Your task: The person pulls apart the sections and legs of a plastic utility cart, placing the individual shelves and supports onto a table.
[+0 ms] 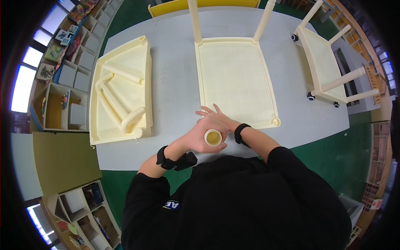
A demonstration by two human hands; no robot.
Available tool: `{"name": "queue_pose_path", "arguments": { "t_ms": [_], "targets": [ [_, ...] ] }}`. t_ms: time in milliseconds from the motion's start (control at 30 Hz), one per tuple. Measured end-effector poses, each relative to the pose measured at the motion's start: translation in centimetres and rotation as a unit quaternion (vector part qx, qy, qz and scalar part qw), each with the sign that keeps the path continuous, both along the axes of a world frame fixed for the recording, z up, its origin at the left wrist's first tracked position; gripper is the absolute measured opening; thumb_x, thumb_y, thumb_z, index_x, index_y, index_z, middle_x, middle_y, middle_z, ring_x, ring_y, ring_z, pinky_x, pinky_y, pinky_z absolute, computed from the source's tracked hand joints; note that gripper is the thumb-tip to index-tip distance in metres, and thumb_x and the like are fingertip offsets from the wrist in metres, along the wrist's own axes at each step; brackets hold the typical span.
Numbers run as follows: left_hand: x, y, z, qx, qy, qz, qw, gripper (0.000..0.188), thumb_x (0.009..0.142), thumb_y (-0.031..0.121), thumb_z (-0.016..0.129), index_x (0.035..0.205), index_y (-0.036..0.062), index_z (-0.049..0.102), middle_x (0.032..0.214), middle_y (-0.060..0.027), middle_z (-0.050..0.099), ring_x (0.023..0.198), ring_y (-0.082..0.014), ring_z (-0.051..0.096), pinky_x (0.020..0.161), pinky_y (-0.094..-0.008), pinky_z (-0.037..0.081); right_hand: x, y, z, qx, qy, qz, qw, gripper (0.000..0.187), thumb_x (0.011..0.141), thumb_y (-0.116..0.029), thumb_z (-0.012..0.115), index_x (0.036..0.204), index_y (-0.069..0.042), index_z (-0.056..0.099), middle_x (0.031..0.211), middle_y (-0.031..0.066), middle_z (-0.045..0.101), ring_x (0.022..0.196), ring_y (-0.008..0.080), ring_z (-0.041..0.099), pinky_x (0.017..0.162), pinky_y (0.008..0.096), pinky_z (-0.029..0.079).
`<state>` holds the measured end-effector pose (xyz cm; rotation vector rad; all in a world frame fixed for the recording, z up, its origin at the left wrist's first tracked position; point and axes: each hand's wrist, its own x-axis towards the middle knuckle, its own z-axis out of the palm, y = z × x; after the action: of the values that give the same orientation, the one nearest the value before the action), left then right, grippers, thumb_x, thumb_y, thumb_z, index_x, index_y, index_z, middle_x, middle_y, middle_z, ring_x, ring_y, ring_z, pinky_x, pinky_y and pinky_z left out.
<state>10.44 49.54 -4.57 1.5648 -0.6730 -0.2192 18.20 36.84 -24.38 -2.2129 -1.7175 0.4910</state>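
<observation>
My left hand (201, 134) is wrapped round a cream plastic tube (213, 138) that stands with its round open end facing up. The tube is at the near left corner of a cream tray-like shelf panel (233, 77); its lower end is hidden under my hands. Beyond it, my right hand (223, 119) lies low by that corner, partly covered by my left hand, its visible fingers stretched apart. Posts (264, 21) rise from the panel's two far corners. At its near right corner a round socket (276, 122) shows.
To the left, a cream panel (121, 50) holds loose straight and bent tubes (112, 98). On the right lies a panel (323, 58) with posts and black casters (311, 96). All rest on the grey table (173, 79). Shelving (77, 200) stands beyond the table's left side.
</observation>
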Motion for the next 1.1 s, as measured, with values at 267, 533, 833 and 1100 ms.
{"name": "queue_pose_path", "arguments": {
  "t_ms": [267, 533, 833, 1100],
  "targets": [
    [-0.5, -1.1, 0.5, 0.002, -0.021, 0.098, 0.995, 0.017, 0.057, 0.005, 0.061, 0.053, 0.005, 0.044, 0.051, -0.0056, 0.047, 0.048, -0.0225, 0.047, 0.049, -0.0281, 0.037, -0.2, 0.2, 0.0, 0.031, -0.007, 0.002, 1.0, 0.078, 0.049, -0.027, 0.076, 0.121, -0.025, 0.047, 0.143, 0.0019, 0.022, 0.135, 0.0235, 0.007, 0.102, 0.0617, 0.008],
    [-0.9, 1.2, 11.0, -0.019, -0.209, 0.255, 0.944, 0.016, 0.06, 0.006, 0.063, 0.06, 0.0062, 0.048, 0.054, -0.0039, 0.049, 0.047, -0.0185, 0.048, 0.048, -0.0264, 0.038, -0.1, -0.2, 1.6, -0.025, -0.009, 0.014, 1.0, 0.086, 0.051, -0.033, 0.077, 0.127, -0.022, 0.038, 0.144, 0.0034, 0.017, 0.135, 0.0255, 0.005, 0.101, 0.063, 0.013],
    [-2.6, 7.2, 10.5, -0.069, -0.253, 0.36, 0.895, 0.014, 0.065, -0.004, 0.059, 0.065, 0.0039, 0.047, 0.055, -0.0057, 0.049, 0.047, -0.0127, 0.044, 0.046, -0.0229, 0.033, -0.6, -0.6, 3.2, -0.015, 0.039, 0.018, 0.999, 0.077, 0.05, -0.022, 0.07, 0.122, -0.02, 0.042, 0.143, 0.0039, 0.019, 0.135, 0.0234, 0.006, 0.104, 0.0593, 0.009],
    [-2.9, 11.6, 8.9, 0.238, -0.248, 0.382, 0.858, 0.03, 0.058, -0.003, 0.048, 0.088, 0.002, 0.049, 0.085, -0.0089, 0.051, 0.083, -0.0218, 0.05, 0.075, -0.0299, 0.04, -0.4, -0.5, 2.9, -0.002, 0.037, 0.006, 0.999, 0.073, 0.049, -0.023, 0.069, 0.118, -0.019, 0.044, 0.142, 0.0034, 0.021, 0.135, 0.0234, 0.008, 0.104, 0.0591, 0.01]
  ]
}}
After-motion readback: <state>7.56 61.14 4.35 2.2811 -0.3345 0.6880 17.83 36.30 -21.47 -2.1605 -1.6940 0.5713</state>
